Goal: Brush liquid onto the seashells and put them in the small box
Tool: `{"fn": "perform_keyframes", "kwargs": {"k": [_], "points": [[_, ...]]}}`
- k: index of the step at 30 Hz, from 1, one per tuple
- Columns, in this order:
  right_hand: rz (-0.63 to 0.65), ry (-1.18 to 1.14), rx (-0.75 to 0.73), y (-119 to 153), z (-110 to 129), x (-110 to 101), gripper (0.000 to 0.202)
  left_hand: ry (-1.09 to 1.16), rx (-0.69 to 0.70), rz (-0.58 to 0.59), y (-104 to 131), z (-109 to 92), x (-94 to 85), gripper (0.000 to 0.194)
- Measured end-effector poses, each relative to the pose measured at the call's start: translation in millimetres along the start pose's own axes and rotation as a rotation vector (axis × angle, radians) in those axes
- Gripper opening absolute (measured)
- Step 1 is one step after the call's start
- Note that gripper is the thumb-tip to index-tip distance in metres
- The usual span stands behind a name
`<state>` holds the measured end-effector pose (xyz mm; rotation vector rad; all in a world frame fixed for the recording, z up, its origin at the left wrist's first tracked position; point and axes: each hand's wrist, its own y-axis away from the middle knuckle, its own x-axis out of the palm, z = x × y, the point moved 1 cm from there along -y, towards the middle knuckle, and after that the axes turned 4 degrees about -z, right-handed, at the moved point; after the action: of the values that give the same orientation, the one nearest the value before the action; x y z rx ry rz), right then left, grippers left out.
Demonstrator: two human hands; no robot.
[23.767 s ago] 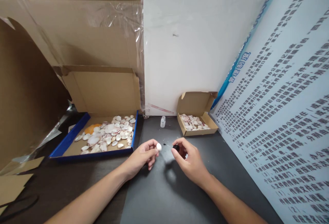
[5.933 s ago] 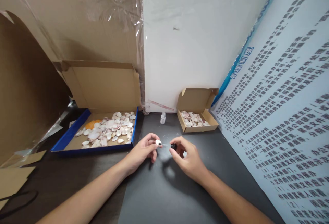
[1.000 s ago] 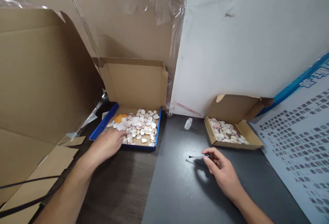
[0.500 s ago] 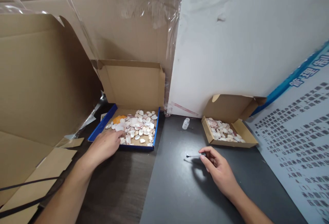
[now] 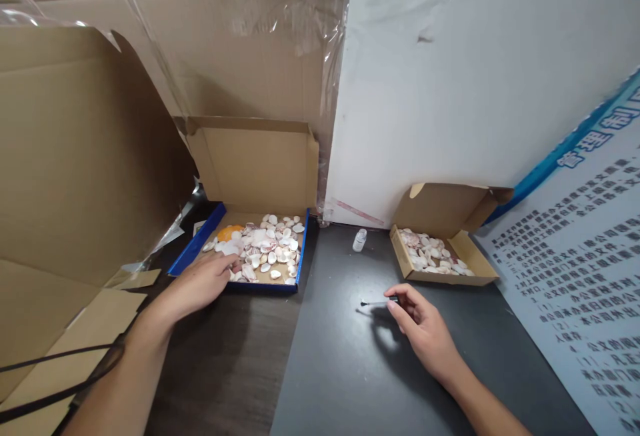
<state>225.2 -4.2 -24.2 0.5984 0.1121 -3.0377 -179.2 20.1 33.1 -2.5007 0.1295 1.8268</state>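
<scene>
My left hand (image 5: 209,279) reaches over the front left edge of the blue-sided box (image 5: 301,249), its fingertips down among the white and pinkish shells (image 5: 270,244). Its fingers are bent together, and whatever they pinch is too hidden to name. Over the dark grey mat, my right hand (image 5: 417,316) pinches the black cap of a small brush (image 5: 373,303), whose thin stem and dark tip point left. A small clear bottle (image 5: 359,240) stands at the back of the mat, beyond my right hand and apart from it.
At the back right, an open cardboard box (image 5: 445,277) holds more shells. An orange shell (image 5: 230,233) lies in the left box. Cardboard panels (image 5: 75,156) rise on the left, a printed poster (image 5: 580,256) on the right. Black cords (image 5: 60,353) cross the lower left.
The view has shifted slightly, so everything sits a little further left. Both hands keep nearly the same places, the left among the shells and the right on the brush.
</scene>
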Motion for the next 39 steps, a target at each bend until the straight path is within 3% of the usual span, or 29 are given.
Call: {"fn": "perform_keyframes", "kwargs": {"k": [6, 16, 22, 27, 30, 35, 39], "points": [[0.019, 0.007, 0.014, -1, 2, 0, 0.032, 0.181, -0.027, -0.061, -2, 2, -6.4, 0.028], [-0.018, -0.018, -0.021, 0, 1, 1, 0.028, 0.624, -0.006, -0.038, -6, -45, -9.9, 0.027], [-0.041, -0.047, -0.036, -2, 4, 3, 0.030, 1.232, -0.150, -0.049, -5, -60, 1.2, 0.016], [-0.092, -0.085, -0.046, -3, 11, 3, 0.029, 1.600, -0.143, 0.045, -3, -94, 4.8, 0.010], [-0.110, -0.153, -0.036, -5, 17, 2, 0.031, 1.562, -0.097, 0.155, -5, -122, 17.6, 0.013], [-0.140, -0.251, -0.050, -20, 32, 2, 0.032, 1.445, -0.019, 0.449, -18, -161, 62.7, 0.037], [-0.185, -0.286, -0.121, -28, 34, 12, 0.027, 1.562, -0.120, 0.457, -30, -174, 85.9, 0.033]]}}
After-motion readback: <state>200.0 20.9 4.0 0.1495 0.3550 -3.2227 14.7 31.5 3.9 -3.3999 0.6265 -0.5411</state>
